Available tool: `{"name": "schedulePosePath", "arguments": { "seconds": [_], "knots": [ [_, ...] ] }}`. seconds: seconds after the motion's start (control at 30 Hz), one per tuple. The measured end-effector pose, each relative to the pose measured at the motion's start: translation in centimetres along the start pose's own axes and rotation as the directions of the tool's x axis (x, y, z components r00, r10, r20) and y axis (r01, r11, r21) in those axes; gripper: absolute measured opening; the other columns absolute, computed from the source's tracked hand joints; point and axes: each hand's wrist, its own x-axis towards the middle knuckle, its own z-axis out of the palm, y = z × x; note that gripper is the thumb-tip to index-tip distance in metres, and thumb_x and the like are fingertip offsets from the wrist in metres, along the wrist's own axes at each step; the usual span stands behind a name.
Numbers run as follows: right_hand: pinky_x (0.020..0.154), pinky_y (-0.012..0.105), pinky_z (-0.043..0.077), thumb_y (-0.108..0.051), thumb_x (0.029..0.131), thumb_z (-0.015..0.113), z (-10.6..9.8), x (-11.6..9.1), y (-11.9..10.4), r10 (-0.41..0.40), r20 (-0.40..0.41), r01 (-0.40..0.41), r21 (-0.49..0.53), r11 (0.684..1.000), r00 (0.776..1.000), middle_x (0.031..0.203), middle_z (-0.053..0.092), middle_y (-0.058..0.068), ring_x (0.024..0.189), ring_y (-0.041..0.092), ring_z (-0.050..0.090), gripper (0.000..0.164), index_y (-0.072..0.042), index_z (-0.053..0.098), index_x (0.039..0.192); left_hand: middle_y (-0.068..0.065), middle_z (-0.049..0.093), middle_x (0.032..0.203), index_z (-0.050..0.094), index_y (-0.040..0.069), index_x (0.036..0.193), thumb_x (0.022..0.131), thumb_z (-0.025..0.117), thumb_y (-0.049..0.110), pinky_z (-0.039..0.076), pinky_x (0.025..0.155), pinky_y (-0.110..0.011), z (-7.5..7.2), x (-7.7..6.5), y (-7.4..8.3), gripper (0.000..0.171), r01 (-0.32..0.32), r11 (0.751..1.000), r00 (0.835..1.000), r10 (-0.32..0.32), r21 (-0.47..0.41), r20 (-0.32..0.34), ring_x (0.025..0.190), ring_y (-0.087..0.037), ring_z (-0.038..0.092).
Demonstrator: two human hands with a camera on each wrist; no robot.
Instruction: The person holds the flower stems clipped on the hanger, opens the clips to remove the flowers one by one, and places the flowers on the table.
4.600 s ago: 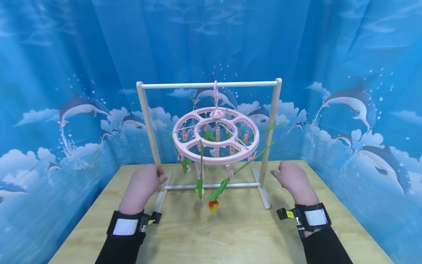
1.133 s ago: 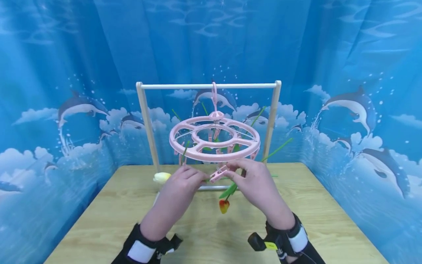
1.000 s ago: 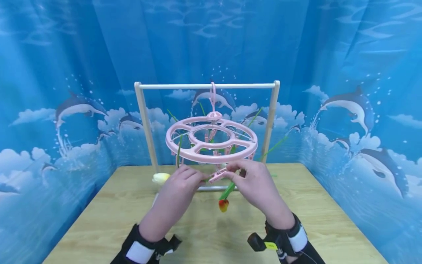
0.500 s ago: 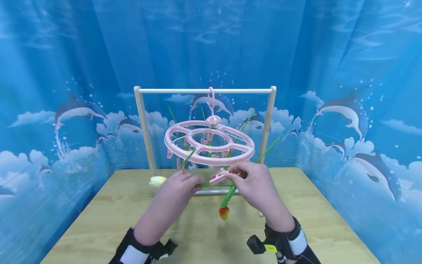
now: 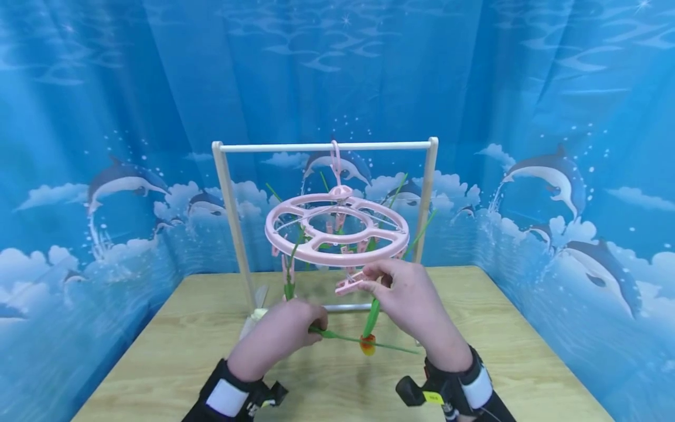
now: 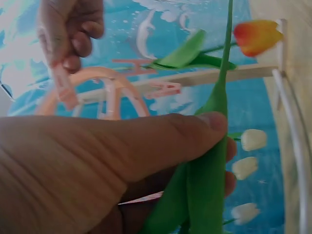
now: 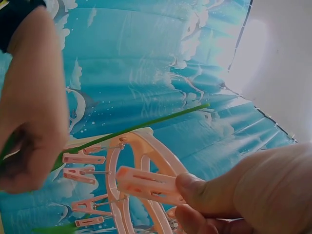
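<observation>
My left hand (image 5: 285,331) grips an artificial tulip (image 6: 207,175) by its green leaves. The thin stem points right in the head view, and the pale yellow bloom shows partly behind the hand. My right hand (image 5: 403,293) pinches a pink clothespin (image 7: 148,184) hanging from the front of the round pink drying hanger (image 5: 337,256). The tulip lies below the clothespin, apart from it. A red-and-yellow tulip (image 6: 256,38) hangs head down beside my right hand. Another green tulip stem (image 5: 291,272) hangs in a clip at the front left; its bloom is hidden.
A wooden stand (image 5: 230,217) with a white top bar (image 5: 279,147) carries the hanger on the wooden table (image 5: 158,363). Several white tulips (image 6: 245,168) hang head down behind. More clothespins (image 7: 84,158) dangle from the ring. Blue dolphin curtains enclose the table.
Earlier both hands were apart and held nothing. They then met at the front clothespin. Since half a second ago, my left hand has lowered with the tulip, away from the clothespin; my right hand stays there.
</observation>
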Motion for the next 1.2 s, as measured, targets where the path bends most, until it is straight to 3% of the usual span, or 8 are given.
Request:
{"name": "schedulePosePath", "arguments": {
  "seconds": [0.17, 0.33, 0.57, 0.77, 0.9, 1.0, 1.07, 1.2],
  "knots": [
    [0.065, 0.028, 0.05, -0.017, 0.094, 0.087, 0.3, 0.0, -0.1, -0.003, 0.031, 0.003, -0.005, 1.0, 1.0, 0.09, 0.075, -0.004, 0.078, 0.016, 0.058, 0.014, -0.02, 0.083, 0.108, 0.015, 0.073, 0.082, 0.077, 0.025, 0.092, 0.09, 0.09, 0.023, 0.056, 0.066, -0.024, 1.8, 0.5, -1.1, 0.014, 0.099, 0.994, 0.99, -0.093, -0.055, 0.102, 0.072, -0.001, 0.063],
    [0.064, 0.028, 0.051, -0.017, 0.094, 0.087, 0.5, 0.1, -0.2, 0.027, 0.046, -0.025, -0.026, 0.999, 0.999, 0.093, 0.074, -0.004, 0.08, 0.016, 0.059, 0.013, -0.02, 0.082, 0.106, 0.016, 0.069, 0.079, 0.075, 0.026, 0.089, 0.09, 0.089, 0.021, 0.053, 0.063, -0.024, 3.2, 0.8, -2.4, 0.015, 0.155, 0.985, 0.981, -0.145, -0.075, 0.128, 0.068, -0.002, 0.059],
    [0.061, 0.029, 0.05, -0.021, 0.094, 0.087, 0.4, 0.4, 0.0, 0.018, 0.038, -0.017, -0.039, 0.999, 0.999, 0.092, 0.075, -0.004, 0.078, 0.016, 0.058, 0.01, -0.022, 0.081, 0.102, 0.013, 0.07, 0.08, 0.075, 0.022, 0.087, 0.089, 0.089, 0.015, 0.054, 0.065, -0.025, 3.6, 1.3, -3.4, 0.016, 0.126, 0.987, 0.988, -0.115, -0.102, 0.099, 0.07, -0.004, 0.059],
    [0.062, 0.03, 0.053, -0.029, 0.094, 0.089, 0.0, 0.9, -0.2, 0.055, 0.074, -0.048, -0.086, 0.995, 0.996, 0.1, 0.078, -0.003, 0.08, 0.017, 0.061, 0.025, -0.023, 0.081, 0.116, 0.012, 0.072, 0.081, 0.075, 0.021, 0.088, 0.089, 0.089, 0.014, 0.056, 0.068, -0.026, 3.1, 1.7, -3.6, 0.016, 0.122, 0.984, 0.989, -0.109, -0.134, 0.096, 0.072, -0.005, 0.061],
    [0.068, 0.031, 0.054, -0.034, 0.09, 0.092, -0.2, 1.2, 0.0, 0.103, 0.098, -0.085, -0.166, 0.982, 0.99, 0.103, 0.077, 0.001, 0.085, 0.018, 0.064, 0.036, -0.02, 0.079, 0.12, 0.011, 0.072, 0.082, 0.076, 0.02, 0.091, 0.089, 0.089, 0.013, 0.056, 0.067, -0.023, 2.7, 1.9, -3.7, 0.015, 0.1, 0.987, 0.993, -0.09, -0.127, 0.081, 0.072, -0.005, 0.061],
    [0.067, 0.03, 0.05, -0.034, 0.086, 0.095, 0.0, 1.2, 0.5, 0.105, 0.139, -0.067, -0.256, 0.964, 0.985, 0.092, 0.073, 0.001, 0.079, 0.019, 0.061, 0.033, -0.016, 0.08, 0.109, 0.009, 0.074, 0.084, 0.078, 0.018, 0.094, 0.09, 0.089, 0.012, 0.057, 0.067, -0.023, 2.4, 1.8, -3.7, 0.013, 0.095, 0.986, 0.994, -0.086, -0.135, 0.069, 0.072, -0.005, 0.062],
    [0.066, 0.03, 0.049, -0.033, 0.084, 0.096, 0.5, 1.3, 0.9, 0.119, 0.198, -0.052, -0.313, 0.948, 0.973, 0.085, 0.07, -0.002, 0.075, 0.017, 0.059, 0.029, -0.015, 0.08, 0.1, 0.008, 0.076, 0.086, 0.078, 0.018, 0.096, 0.09, 0.089, 0.013, 0.058, 0.068, -0.023, 2.1, 1.6, -3.6, 0.013, 0.095, 0.985, 0.995, -0.088, -0.144, 0.056, 0.073, -0.004, 0.064],
    [0.071, 0.033, 0.056, -0.031, 0.081, 0.098, 1.6, 1.4, 1.8, 0.143, 0.359, 0.001, -0.373, 0.928, 0.922, 0.085, 0.074, -0.006, 0.077, 0.014, 0.065, 0.026, -0.018, 0.081, 0.097, 0.007, 0.078, 0.09, 0.078, 0.018, 0.097, 0.091, 0.089, 0.016, 0.061, 0.072, -0.025, 1.5, 1.3, -3.3, 0.013, 0.069, 0.99, 0.998, -0.068, -0.127, 0.007, 0.077, -0.003, 0.067]
  ]
}}
